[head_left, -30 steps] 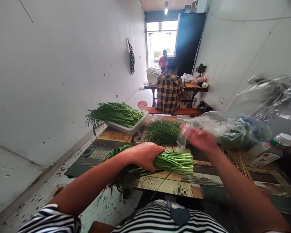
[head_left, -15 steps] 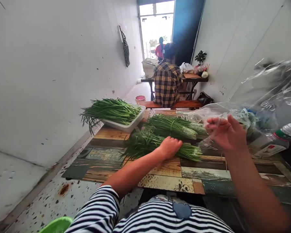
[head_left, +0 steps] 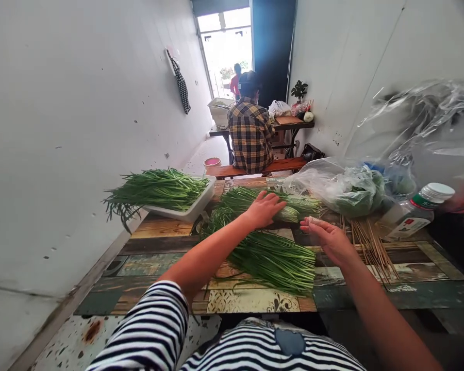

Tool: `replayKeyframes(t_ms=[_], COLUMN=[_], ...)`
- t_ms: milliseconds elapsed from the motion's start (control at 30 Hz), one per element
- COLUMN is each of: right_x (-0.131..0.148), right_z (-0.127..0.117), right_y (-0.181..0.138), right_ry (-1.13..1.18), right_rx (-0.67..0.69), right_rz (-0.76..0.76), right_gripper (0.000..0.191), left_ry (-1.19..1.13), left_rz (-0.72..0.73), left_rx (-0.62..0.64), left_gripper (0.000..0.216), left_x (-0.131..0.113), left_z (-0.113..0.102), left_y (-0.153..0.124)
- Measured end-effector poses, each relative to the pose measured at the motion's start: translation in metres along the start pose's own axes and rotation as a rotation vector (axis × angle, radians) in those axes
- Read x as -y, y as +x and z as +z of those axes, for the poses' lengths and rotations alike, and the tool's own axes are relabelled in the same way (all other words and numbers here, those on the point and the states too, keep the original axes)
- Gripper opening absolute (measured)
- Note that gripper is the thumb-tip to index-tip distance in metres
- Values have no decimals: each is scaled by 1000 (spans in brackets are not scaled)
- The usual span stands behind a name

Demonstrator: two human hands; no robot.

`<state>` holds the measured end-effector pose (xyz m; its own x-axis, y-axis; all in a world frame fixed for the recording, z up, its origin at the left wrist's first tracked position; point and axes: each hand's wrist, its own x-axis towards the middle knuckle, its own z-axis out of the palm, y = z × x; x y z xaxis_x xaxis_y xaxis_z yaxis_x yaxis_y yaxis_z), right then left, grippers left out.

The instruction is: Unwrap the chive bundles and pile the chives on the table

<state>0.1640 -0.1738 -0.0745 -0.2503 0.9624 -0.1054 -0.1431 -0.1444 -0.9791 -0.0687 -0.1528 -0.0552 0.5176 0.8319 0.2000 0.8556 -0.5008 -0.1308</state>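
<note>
My left hand (head_left: 263, 210) rests on a bundle of garlic chives (head_left: 239, 198) at the back of the table, its fingers spread over the stalks. The bundle's pale stalk ends point right, with a light wrap around them. Nearer me lies a loose fan of chives (head_left: 282, 260), cut ends to the right. My right hand (head_left: 328, 239) is just right of the bundles, thumb and fingers pinched together on a small pale strip I cannot identify. At the left, a white tray (head_left: 201, 206) is heaped with more chives (head_left: 166, 188).
Thin wooden skewers (head_left: 371, 247) lie to the right, beside a clear plastic bottle (head_left: 413, 214) with a white cap. Behind them is a plastic bag (head_left: 348, 190) with something green inside. A person in a checked shirt (head_left: 251, 134) sits at another table ahead.
The left hand has gone from the front bundle to the one behind. The front chives now lie loose and fanned out. My right hand has lowered and its fingers have closed.
</note>
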Motion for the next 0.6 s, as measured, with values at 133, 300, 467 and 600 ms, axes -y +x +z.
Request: replayKeyframes(t_ms=[133, 300, 467, 600], right_x=[-3, 2, 31, 54], right_z=[-1, 9, 52, 87], right_y=[5, 7, 3, -4], right_ry=[-84, -217, -102, -70], right_rx=[-64, -217, -182, -187], right_rz=[-31, -152, -320, -497], right_gripper=[48, 41, 34, 35], left_ry=[-48, -301, -559, -659], left_rz=[-22, -95, -84, -114], left_rx=[57, -45, -238, -250], left_gripper=[49, 58, 61, 52], left_x=[8, 32, 44, 36], left_z=[0, -30, -76, -110], left_y=[5, -2, -15, -26])
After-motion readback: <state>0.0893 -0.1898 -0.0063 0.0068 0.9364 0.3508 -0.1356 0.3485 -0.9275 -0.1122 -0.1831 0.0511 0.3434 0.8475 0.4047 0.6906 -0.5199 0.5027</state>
